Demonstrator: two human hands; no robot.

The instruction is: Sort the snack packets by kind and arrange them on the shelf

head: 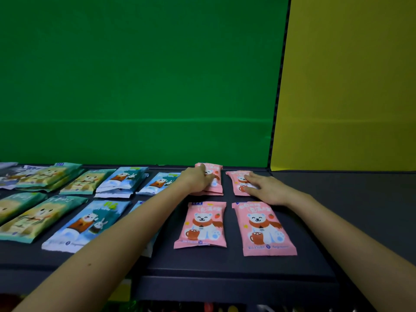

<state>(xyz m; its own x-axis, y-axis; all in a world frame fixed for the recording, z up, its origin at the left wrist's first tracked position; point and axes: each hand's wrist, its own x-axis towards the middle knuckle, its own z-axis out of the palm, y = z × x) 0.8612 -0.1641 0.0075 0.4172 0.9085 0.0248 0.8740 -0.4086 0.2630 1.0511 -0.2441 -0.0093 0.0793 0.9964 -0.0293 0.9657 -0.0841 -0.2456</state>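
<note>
1. Setting: a green backdrop (pixel 144 75) and a yellow panel (pixel 349 86) stand behind a dark shelf (pixel 225 264), which carries every packet.
2. Groups: green packets (pixel 33 217) lie at far left and blue packets (pixel 87 224) in the middle. The pink packets (pixel 201 224) lie at right in two rows of two.
3. Left hand (pixel 198 180): rests on the rear-left pink packet (pixel 216 176), which seems to lie on another of its kind. The fingers bend over its top. Whether the grip closes round an edge cannot be told.
4. Right hand (pixel 265 188): lies flat on the rear-right pink packet (pixel 236 183), fingers straight and spread. The grip is wide and holds nothing.
5. Handling (judged): the packets look like light, soft, glossy film pouches, apt to slide and crinkle. They are best pinched at a sealed end or long edge, or nudged under a flat palm.
6. Stage (judged): sorting appears nearly complete, and the rear pink row is probably being squared.
</note>
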